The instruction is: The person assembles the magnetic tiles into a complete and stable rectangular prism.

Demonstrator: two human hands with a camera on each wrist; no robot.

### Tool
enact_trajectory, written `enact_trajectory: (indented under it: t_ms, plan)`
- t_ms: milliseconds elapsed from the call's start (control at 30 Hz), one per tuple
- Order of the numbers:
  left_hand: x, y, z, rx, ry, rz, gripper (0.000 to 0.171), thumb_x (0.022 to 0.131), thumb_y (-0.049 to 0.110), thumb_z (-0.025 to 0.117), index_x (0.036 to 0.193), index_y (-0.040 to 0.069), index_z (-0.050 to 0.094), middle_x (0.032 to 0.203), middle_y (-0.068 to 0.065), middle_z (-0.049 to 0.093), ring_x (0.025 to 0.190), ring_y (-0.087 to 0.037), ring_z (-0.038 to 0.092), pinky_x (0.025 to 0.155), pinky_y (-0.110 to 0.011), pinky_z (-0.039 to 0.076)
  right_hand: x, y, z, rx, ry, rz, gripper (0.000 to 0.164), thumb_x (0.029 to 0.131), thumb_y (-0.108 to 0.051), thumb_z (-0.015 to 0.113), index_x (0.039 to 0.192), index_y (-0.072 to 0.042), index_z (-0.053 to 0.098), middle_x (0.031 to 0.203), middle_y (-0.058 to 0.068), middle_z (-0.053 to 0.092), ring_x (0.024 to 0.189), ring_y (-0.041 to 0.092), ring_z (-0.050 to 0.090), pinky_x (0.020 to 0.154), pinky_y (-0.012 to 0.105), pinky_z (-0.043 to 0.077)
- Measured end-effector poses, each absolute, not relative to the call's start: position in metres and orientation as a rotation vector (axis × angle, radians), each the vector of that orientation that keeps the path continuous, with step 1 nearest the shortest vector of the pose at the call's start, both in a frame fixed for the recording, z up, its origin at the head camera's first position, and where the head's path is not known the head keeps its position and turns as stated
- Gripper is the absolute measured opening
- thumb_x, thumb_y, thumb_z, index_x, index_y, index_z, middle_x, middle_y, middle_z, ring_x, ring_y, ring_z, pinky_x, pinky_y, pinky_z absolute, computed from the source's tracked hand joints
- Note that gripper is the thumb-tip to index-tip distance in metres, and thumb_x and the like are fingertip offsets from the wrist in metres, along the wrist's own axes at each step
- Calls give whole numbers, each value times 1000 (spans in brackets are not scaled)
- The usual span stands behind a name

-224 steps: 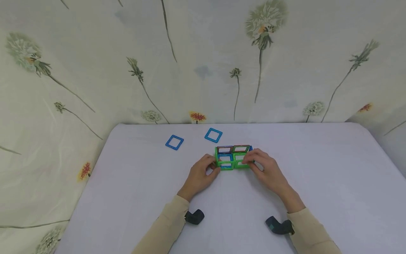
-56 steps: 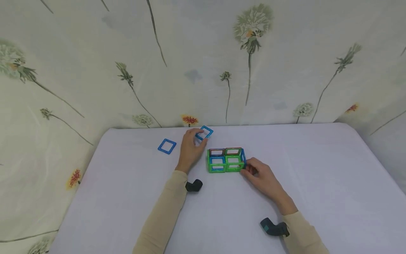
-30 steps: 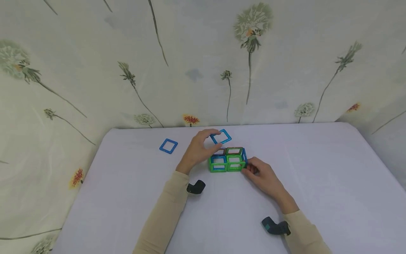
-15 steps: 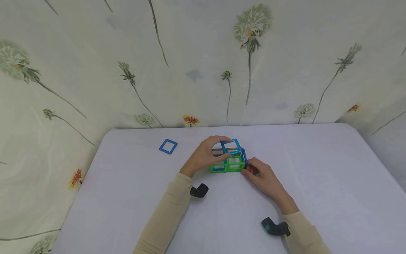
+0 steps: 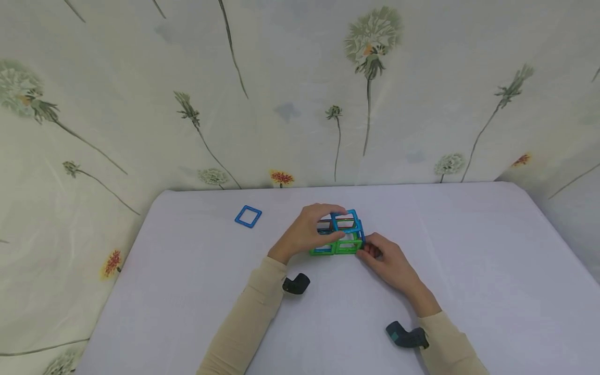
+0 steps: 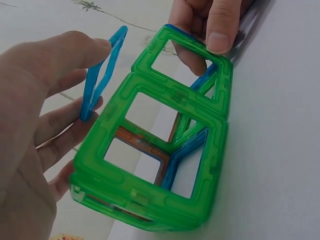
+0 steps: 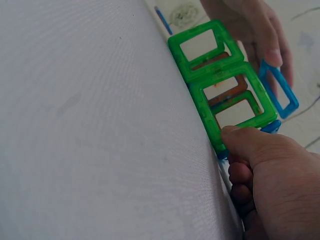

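In the head view my left hand (image 5: 307,232) pinches a light-blue square magnetic tile (image 6: 89,95) between thumb and fingers. That tile is above the right half of an open-topped box of magnetic tiles (image 6: 180,96), tilted in the left wrist view. Green tiles form the box's front, with brown ones at the back and a dark blue one at the right end. My right hand (image 5: 394,263) grips the box's right front corner, its thumb on the green front tile (image 7: 215,72). Whether the held tile touches the box I cannot tell.
A loose blue square tile (image 5: 240,213) lies flat on the white-covered table (image 5: 187,291), left of the box. Behind the table hangs a flower-printed cloth (image 5: 290,94). Dark wrist devices (image 5: 296,284) stick out from both sleeves.
My left hand has picked up the light-blue tile from behind the box and carried it right and nearer, over the box's right half. My right hand has moved from the front to the right end.
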State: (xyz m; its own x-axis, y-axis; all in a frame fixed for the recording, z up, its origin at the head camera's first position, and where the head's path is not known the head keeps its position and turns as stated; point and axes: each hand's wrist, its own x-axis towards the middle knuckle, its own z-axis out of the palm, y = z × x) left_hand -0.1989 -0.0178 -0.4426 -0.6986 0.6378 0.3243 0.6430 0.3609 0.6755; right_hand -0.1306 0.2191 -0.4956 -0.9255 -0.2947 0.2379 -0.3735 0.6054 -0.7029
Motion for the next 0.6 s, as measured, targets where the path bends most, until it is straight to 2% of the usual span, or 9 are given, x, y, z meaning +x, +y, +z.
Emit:
enact_trajectory:
  t_ms: [233, 600]
  plan:
    - [-199, -16, -443, -1277, -2570, -1272, 46, 84, 30, 71, 126, 15, 57, 127, 3, 61, 119, -8, 54, 102, -25, 43, -131, 219, -495, 572, -2715, 1238, 15, 87, -17, 68, 97, -18, 58, 78, -8, 50, 72, 5, 47, 62, 18, 43]
    - [-199, -14, -443, -1323, -2533, -1275, 44, 83, 25, 73, 123, 13, 60, 127, -1, 61, 114, -10, 56, 94, -24, 49, -131, 218, -495, 571, -2720, 1241, 16, 87, -17, 68, 98, -18, 57, 79, -8, 50, 72, 6, 47, 62, 18, 43]
